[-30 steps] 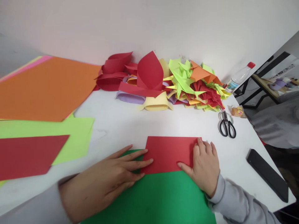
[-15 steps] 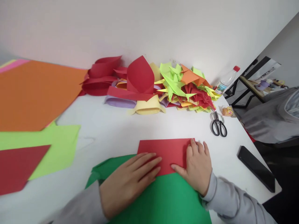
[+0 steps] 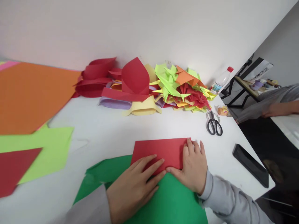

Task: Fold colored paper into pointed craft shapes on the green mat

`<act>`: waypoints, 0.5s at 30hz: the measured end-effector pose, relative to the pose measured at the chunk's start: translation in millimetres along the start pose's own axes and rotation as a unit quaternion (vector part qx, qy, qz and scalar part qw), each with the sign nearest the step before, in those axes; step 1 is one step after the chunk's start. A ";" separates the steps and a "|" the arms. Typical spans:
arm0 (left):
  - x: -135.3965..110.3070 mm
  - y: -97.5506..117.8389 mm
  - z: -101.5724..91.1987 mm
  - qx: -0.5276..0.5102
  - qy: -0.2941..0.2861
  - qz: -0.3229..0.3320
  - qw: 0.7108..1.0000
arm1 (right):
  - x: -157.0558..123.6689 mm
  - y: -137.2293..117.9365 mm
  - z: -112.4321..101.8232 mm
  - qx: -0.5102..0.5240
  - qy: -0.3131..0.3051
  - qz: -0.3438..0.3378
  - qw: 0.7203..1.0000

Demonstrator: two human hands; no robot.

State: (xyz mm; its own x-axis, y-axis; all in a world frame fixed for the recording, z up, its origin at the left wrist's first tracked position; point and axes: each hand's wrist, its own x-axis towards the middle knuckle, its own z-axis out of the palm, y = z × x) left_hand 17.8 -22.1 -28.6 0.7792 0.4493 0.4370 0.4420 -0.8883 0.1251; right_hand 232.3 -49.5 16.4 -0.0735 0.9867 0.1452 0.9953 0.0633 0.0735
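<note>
A white table stands against a plain white wall. At the near centre, a flat rectangular piece of red paper overlaps the far edge of a large green paper sheet. The left hand lies palm down, fingers extended and slightly parted; its fingertips rest on the red piece's near portion. The right hand covers the red piece's right end, with thumb spread wide from the fingers: fingertips at the far right corner, thumb at the near edge. Whether any finger reaches beneath the paper cannot be determined.

On the left side lie a large orange paper sheet, a light green paper sheet and, on the latter, a dark red paper sheet. Along the far side, curled red paper forms sit beside a heap of folded multicoloured paper pieces. To the right are a clear red-capped plastic bottle, black-handled scissors and a flat black oblong object. At the far right, a co-worker's forearm is visible.
</note>
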 end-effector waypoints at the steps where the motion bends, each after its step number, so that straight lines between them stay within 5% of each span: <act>1: 0.1 -0.4 -0.2 -0.005 0.003 0.000 1.000 | -0.9 1.5 -0.4 0.007 0.004 -0.001 1.000; 15: 2.6 -3.0 -11.4 -0.009 -0.017 -0.001 1.000 | -17.4 21.5 1.2 0.020 -0.032 -0.011 0.999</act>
State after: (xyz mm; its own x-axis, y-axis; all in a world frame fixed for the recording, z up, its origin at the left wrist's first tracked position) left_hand 13.4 -19.3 -17.8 0.7934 0.4536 0.4059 0.4357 -0.8889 0.1417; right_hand 255.0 -65.1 14.3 -0.0915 0.9926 0.0803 0.9954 0.0889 0.0359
